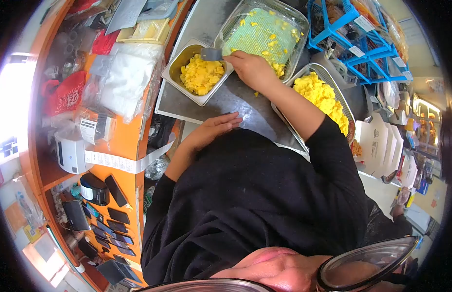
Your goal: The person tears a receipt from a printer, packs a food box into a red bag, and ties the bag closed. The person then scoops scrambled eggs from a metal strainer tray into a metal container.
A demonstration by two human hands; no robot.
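My right hand (pixel 253 69) is closed on the handle of a small grey scoop (pixel 211 54). The scoop is over the far edge of the yellow pieces in a deep metal pan (pixel 206 100). Those yellow chunks (pixel 201 75) look like scrambled egg, though I cannot be sure. My left hand (pixel 215 129) rests close to my front, near the counter edge, fingers stretched out and holding nothing. Beyond my right hand lies a wire tray (pixel 304 22) with a green mesh liner and scattered yellow bits. Under my right forearm, a metal tray (pixel 351 114) holds a larger yellow heap (pixel 321 97).
Blue plastic baskets (pixel 350 19) with packets stand at the back right. White cartons (pixel 379 146) are at the right. On the left, an orange shelf (pixel 124 134) carries plastic bags, a printer (pixel 71 153) with a paper strip, and several phones (pixel 119 215).
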